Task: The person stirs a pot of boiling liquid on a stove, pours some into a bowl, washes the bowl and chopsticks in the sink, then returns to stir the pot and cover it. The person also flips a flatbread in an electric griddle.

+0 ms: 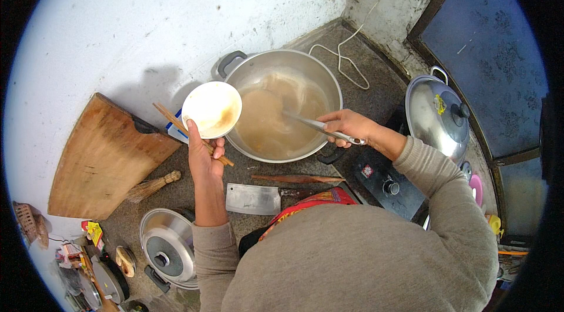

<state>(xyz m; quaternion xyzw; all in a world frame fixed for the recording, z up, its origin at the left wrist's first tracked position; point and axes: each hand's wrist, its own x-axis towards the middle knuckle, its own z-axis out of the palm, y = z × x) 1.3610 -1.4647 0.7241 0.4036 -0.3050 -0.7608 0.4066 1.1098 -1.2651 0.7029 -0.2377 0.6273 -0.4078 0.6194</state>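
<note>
A large metal pot [282,58] holds cloudy brown liquid [264,135], and its near side faces me. My right hand [348,129] grips the metal handle of a ladle [308,121], whose lower end is hidden under the liquid. Left of the pot, partly in front of its rim, my left hand [206,149] holds a white bowl [207,105] tilted, with a brown stain inside. Wooden chopsticks [169,113] are held in the same hand, behind the bowl. Below the pot lie a long brown wooden stick [295,177] and a cleaver [253,198].
A wooden cutting board [110,157] leans on the wall at left, beside a straw brush [154,185]. A lidded pot [169,250] stands lower left. At right are a black gas stove [383,180] and a domed lid [434,118]. A white cable [341,54] lies behind the large pot.
</note>
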